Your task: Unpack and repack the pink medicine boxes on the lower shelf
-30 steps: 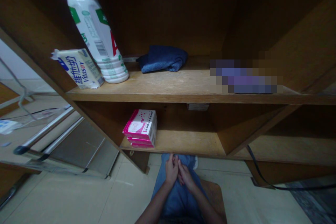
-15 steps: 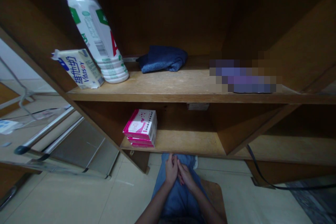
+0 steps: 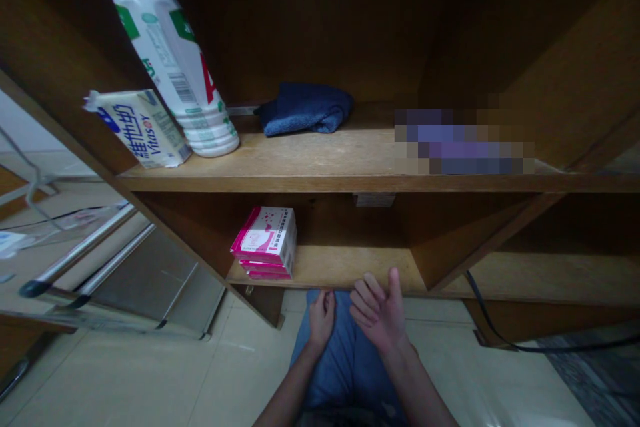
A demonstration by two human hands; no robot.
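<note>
My left hand (image 3: 321,317) lies on the blue jeans (image 3: 345,367) over my lap, its fingers curled in and pressed together, with nothing showing in them. Raised in front of the lower shelf's edge, my right hand (image 3: 377,310) is open and bare, thumb up and fingers loosely bent apart. Nearest to both hands is a stack of pink-and-white boxes (image 3: 265,240) on the lower shelf (image 3: 350,267), to their left; neither hand touches it. On the upper shelf (image 3: 320,163) stand a Vitasoy carton (image 3: 143,130) and a tall white bottle (image 3: 173,60), with a folded blue cloth (image 3: 305,110) farther right.
A blurred purple-blue item (image 3: 460,147) lies at the upper shelf's right. An upright wooden divider (image 3: 480,233) splits the lower level. A black cable (image 3: 500,333) hangs at the right. A metal-framed rack (image 3: 135,273) stands at left on the tiled floor (image 3: 240,373).
My hands have come apart. The right hand has lifted off my lap, moved right and opened, while the left stays on my lap. The view has shifted slightly.
</note>
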